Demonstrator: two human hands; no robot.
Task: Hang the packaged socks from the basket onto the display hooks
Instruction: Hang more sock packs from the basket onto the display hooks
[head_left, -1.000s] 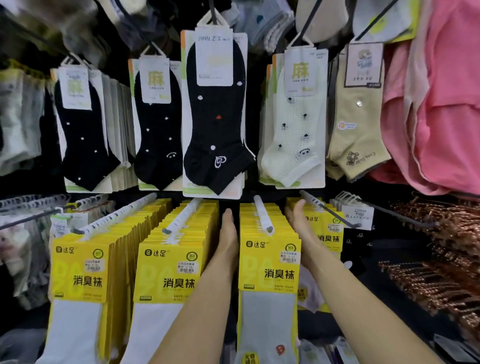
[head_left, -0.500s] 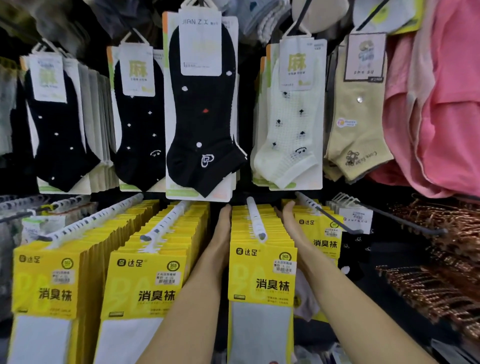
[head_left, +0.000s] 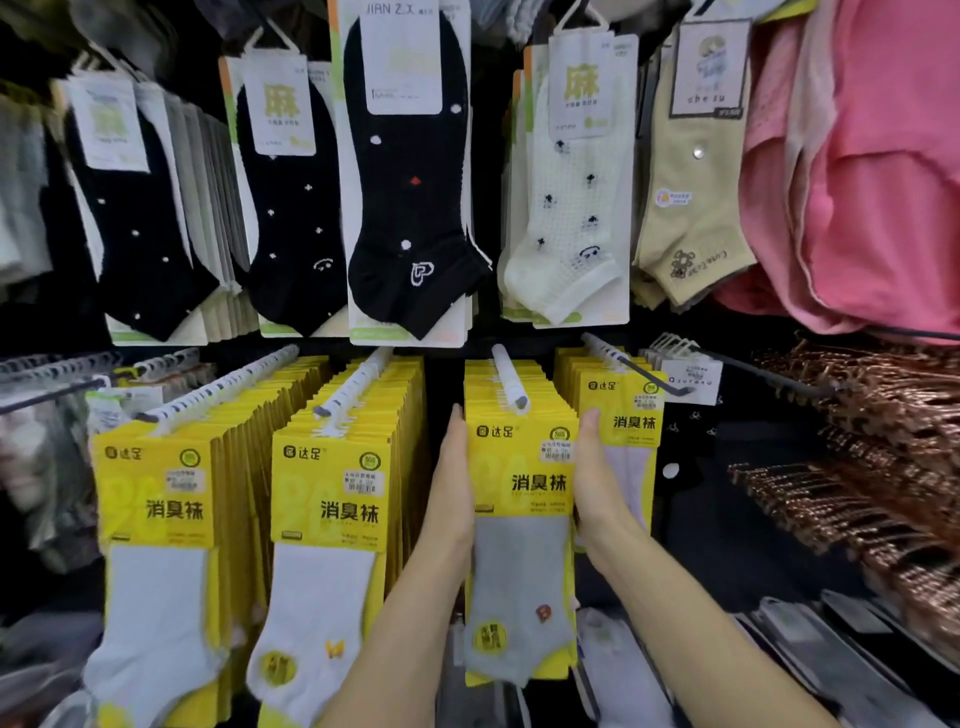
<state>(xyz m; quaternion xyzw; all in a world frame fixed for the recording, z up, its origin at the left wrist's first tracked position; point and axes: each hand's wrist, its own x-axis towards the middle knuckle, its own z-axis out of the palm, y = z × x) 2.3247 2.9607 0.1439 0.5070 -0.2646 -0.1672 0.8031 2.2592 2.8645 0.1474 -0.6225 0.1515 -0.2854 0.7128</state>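
A stack of yellow-carded sock packs (head_left: 519, 483) hangs just right of the frame's centre on a white-sleeved display hook (head_left: 511, 382), whose tip sticks out above the front card; the front pack shows one grey sock. Two hands bracket this stack: the left hand (head_left: 454, 467) lies flat against its left edge and the right hand (head_left: 597, 467) against its right edge, both with fingers straight and pointing up, neither curled round anything. The lower row holds four such yellow stacks, each on its own peg: the far-left stack (head_left: 156, 499), the second stack (head_left: 332, 499), the one between the hands, and a fourth stack (head_left: 621, 410) just behind the right hand. Above hang five groups of ankle socks: three black dotted groups (head_left: 291, 218), one cream group (head_left: 571, 218) and one olive group (head_left: 691, 208). Pink garments (head_left: 857, 182) fill the upper right, with copper-coloured clips (head_left: 857, 467) below them.
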